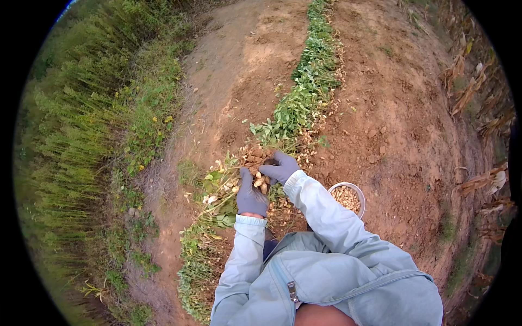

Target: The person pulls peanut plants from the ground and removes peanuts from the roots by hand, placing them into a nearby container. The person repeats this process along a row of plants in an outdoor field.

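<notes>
My left hand (pixel 251 195), in a grey knit glove, is closed around the stems of an uprooted peanut plant (pixel 224 189). Its leaves fan out to the left of that hand. Cream-coloured peanut pods (pixel 261 182) hang from the roots between my two hands. Clumps of reddish soil (pixel 256 155) show just beyond the fingers. My right hand (pixel 283 168), gloved the same way, reaches the root clump from the right with its fingers bent. Whether those fingertips pinch a pod is hidden.
A round white bucket (pixel 363 203) partly filled with peanuts stands by my right forearm. A row of pulled peanut plants (pixel 314 61) runs ahead, and more plants (pixel 195 269) lie at lower left. Tall green weeds (pixel 77 134) line the left; dry corn stalks (pixel 469 87) edge the right.
</notes>
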{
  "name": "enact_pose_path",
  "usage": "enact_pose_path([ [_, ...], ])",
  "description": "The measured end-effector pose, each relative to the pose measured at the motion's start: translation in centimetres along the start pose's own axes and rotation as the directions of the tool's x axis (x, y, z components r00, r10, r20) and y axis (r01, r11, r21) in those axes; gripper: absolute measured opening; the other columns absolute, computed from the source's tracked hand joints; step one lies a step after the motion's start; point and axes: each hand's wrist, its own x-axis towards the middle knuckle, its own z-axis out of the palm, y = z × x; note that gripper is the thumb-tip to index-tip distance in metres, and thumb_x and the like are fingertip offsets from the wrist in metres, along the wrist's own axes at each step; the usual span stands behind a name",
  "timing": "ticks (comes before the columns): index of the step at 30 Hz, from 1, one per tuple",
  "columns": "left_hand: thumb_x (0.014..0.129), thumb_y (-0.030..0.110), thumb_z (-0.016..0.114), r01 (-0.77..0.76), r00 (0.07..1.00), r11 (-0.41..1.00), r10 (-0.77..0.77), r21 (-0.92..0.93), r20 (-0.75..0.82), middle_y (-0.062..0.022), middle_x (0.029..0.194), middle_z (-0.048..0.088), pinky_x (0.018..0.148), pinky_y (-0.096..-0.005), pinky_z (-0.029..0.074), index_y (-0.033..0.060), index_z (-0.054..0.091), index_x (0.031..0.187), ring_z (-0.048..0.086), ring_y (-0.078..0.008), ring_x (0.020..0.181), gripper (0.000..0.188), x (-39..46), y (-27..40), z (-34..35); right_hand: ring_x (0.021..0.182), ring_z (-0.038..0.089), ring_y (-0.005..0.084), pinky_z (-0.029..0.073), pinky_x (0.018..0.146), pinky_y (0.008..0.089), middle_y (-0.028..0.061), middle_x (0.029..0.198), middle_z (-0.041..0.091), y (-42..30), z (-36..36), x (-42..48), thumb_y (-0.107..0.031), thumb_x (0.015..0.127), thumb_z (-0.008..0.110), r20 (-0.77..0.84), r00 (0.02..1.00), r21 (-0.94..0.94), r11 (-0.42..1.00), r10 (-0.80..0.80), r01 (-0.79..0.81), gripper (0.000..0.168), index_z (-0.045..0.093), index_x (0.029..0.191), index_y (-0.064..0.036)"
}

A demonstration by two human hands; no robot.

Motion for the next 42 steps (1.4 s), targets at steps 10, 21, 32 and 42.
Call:
enact_pose_path([
  [10, 0.092, 0.036, 0.044, 0.027, 0.995, 0.997, -0.02, 0.069, -0.101, 0.0008, 0.066, 0.05, 0.047, -0.0224, 0.041, 0.0094, 0.05, 0.08, 0.043, -0.0081, 0.049, 0.03, -1.7, -0.2, 0.9, 0.052, 0.056, 0.0135, 0.043, 0.041, 0.0252, 0.0092, 0.077, 0.062, 0.1, -0.1, -2.0, -0.018, 0.067, 0.073, 0.005, 0.995, 0.052, 0.994, 0.099, -0.099, 0.054, 0.051, 0.111, 0.003],
  [21, 0.092, 0.027, 0.046, 0.104, 0.985, 0.995, -0.104, 0.006, 0.136, -0.0046, 0.081, 0.057, 0.054, -0.0267, 0.045, 0.0075, 0.053, 0.093, 0.055, -0.0162, 0.068, 0.02, -1.5, 0.4, -2.4, 0.045, 0.052, 0.013, 0.041, 0.04, 0.0258, 0.0069, 0.072, 0.061, 0.3, -1.9, -2.5, -0.015, 0.066, 0.072, 0.311, 0.948, 0.101, 0.989, 0.069, -0.105, 0.057, 0.048, 0.116, -0.002],
  [32, 0.09, 0.027, 0.05, 0.002, 0.996, 0.987, 0.013, 0.162, -0.087, -0.0032, 0.077, 0.056, 0.052, -0.0268, 0.045, 0.0079, 0.053, 0.09, 0.053, -0.0165, 0.064, 0.019, -2.8, -0.5, -1.0, 0.043, 0.053, 0.0137, 0.044, 0.038, 0.0263, 0.0062, 0.07, 0.061, 1.1, -0.4, -3.7, -0.011, 0.068, 0.069, 0.031, 0.99, -0.079, 0.988, 0.136, -0.133, 0.056, 0.046, 0.118, 0.0],
  [42, 0.085, 0.044, 0.054, 0.291, 0.956, 0.926, -0.287, -0.239, 0.054, -0.0075, 0.061, 0.054, 0.033, -0.0155, 0.028, 0.0092, 0.053, 0.07, 0.04, -0.0051, 0.04, 0.038, -2.6, 1.2, -3.8, 0.048, 0.046, 0.0116, 0.046, 0.047, 0.0326, 0.0029, 0.068, 0.052, 3.2, -1.7, -5.0, -0.006, 0.081, 0.055, 0.355, 0.925, 0.383, 0.881, 0.137, -0.278, 0.016, 0.051, 0.097, -0.008],
])
